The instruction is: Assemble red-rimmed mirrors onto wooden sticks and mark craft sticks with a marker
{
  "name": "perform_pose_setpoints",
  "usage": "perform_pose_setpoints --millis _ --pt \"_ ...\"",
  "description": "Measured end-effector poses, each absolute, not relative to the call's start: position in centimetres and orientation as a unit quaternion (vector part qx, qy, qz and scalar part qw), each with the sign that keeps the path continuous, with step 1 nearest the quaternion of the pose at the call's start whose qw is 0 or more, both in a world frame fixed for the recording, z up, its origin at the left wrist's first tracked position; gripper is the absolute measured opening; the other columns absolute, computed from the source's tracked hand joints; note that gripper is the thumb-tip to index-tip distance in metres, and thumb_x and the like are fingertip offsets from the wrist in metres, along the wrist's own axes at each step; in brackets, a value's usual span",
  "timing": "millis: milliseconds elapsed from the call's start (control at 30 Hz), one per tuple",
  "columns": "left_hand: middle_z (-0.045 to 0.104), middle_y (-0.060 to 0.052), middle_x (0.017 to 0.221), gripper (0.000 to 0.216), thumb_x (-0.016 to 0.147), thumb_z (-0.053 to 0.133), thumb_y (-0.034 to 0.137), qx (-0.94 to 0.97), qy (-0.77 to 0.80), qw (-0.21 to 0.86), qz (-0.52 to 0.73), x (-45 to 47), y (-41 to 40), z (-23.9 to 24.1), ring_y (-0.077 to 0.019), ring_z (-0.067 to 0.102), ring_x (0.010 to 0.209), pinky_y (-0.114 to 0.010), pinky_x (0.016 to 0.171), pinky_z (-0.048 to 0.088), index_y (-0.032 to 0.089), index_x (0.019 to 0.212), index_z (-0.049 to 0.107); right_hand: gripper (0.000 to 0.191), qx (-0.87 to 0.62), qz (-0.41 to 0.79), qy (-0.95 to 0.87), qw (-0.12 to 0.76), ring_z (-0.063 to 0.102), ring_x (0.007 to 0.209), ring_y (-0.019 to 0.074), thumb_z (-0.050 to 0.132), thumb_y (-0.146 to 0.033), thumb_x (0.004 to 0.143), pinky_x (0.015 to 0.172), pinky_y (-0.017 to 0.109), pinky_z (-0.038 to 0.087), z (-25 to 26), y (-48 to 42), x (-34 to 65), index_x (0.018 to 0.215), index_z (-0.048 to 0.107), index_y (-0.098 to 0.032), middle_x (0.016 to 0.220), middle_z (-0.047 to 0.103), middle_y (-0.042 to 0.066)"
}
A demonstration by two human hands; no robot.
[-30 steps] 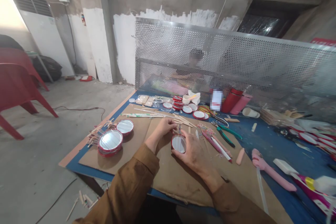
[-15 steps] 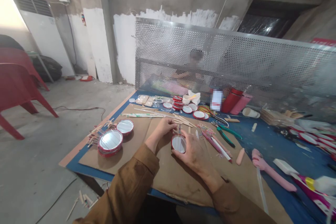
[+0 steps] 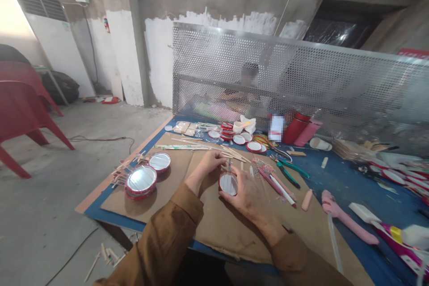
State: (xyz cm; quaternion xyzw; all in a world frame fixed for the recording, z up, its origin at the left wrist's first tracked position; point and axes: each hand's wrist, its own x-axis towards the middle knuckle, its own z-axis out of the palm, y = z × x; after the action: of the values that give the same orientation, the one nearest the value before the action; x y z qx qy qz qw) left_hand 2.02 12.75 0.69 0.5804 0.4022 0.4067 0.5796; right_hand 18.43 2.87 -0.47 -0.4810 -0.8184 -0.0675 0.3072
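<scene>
My right hand (image 3: 248,194) curls round a small round red-rimmed mirror (image 3: 228,183) that rests on the brown cardboard sheet (image 3: 217,228). Thin sticks lie across the mirror's face. My left hand (image 3: 209,163) sits just left of it, fingers bent and pinched on the thin sticks (image 3: 231,155) near the mirror's upper edge. Both arms wear brown sleeves.
A stack of larger red-rimmed mirrors (image 3: 141,181) and another mirror (image 3: 160,161) lie at the left. More small mirrors (image 3: 254,146), pliers (image 3: 288,174), pens, a pink glue gun (image 3: 345,218) and a red bottle (image 3: 295,128) crowd the blue table (image 3: 348,183). A person sits behind the perforated metal screen (image 3: 301,80). Red chairs (image 3: 23,116) stand left.
</scene>
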Motion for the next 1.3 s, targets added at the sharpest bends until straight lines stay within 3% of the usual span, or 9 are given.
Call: perform_pose_setpoints --millis 433,733,1000,1167,1300 --pt "0.063 0.000 0.061 0.015 0.077 0.071 0.025 0.598 0.392 0.580 0.390 1.7 12.5 0.8 -0.0080 0.056 0.050 -0.019 0.049 0.040 0.013 0.073 0.063 0.071 -0.499 -0.052 -0.808 0.308 0.063 0.110 0.0344 0.069 -0.044 0.079 0.093 0.050 0.050 -0.8 3.0 18.6 0.141 0.048 -0.016 0.121 0.067 0.016" --pt "0.062 0.000 0.059 0.026 0.097 0.053 0.037 0.528 0.426 0.600 0.424 2.4 12.7 0.7 -0.0084 0.056 0.045 -0.021 0.052 0.043 0.015 0.084 0.059 0.070 -0.491 -0.093 -0.809 0.309 0.064 0.110 0.0344 0.069 -0.044 0.080 0.093 0.050 0.050 -0.5 3.0 18.7 0.140 0.048 -0.014 0.122 0.067 0.018" --pt "0.061 -0.001 0.058 0.030 0.096 0.053 0.040 0.499 0.408 0.624 0.442 2.6 12.6 0.3 -0.0086 0.056 0.044 -0.020 0.049 0.042 0.015 0.080 0.058 0.072 -0.508 -0.089 -0.799 0.309 0.064 0.110 0.0339 0.072 -0.043 0.079 0.093 0.050 0.051 -0.6 3.0 19.1 0.139 0.046 -0.014 0.120 0.067 0.017" --pt "0.059 -0.001 0.058 0.029 0.095 0.052 0.040 0.430 0.383 0.656 0.488 2.8 11.5 0.7 -0.0078 0.052 0.044 -0.019 0.047 0.039 0.016 0.081 0.057 0.076 -0.504 -0.089 -0.771 0.380 0.064 0.106 0.0347 0.074 -0.047 0.075 0.091 0.052 0.052 0.3 3.5 19.4 0.138 0.046 -0.016 0.117 0.067 0.017" --pt "0.060 -0.001 0.060 0.026 0.086 0.065 0.040 0.408 0.317 0.674 0.529 2.8 10.2 1.6 -0.0103 0.056 0.052 -0.022 0.055 0.044 0.014 0.081 0.062 0.077 -0.470 -0.010 -0.773 0.426 0.061 0.115 0.0337 0.076 -0.046 0.075 0.095 0.051 0.052 3.5 3.9 17.1 0.140 0.045 -0.020 0.127 0.063 0.016"
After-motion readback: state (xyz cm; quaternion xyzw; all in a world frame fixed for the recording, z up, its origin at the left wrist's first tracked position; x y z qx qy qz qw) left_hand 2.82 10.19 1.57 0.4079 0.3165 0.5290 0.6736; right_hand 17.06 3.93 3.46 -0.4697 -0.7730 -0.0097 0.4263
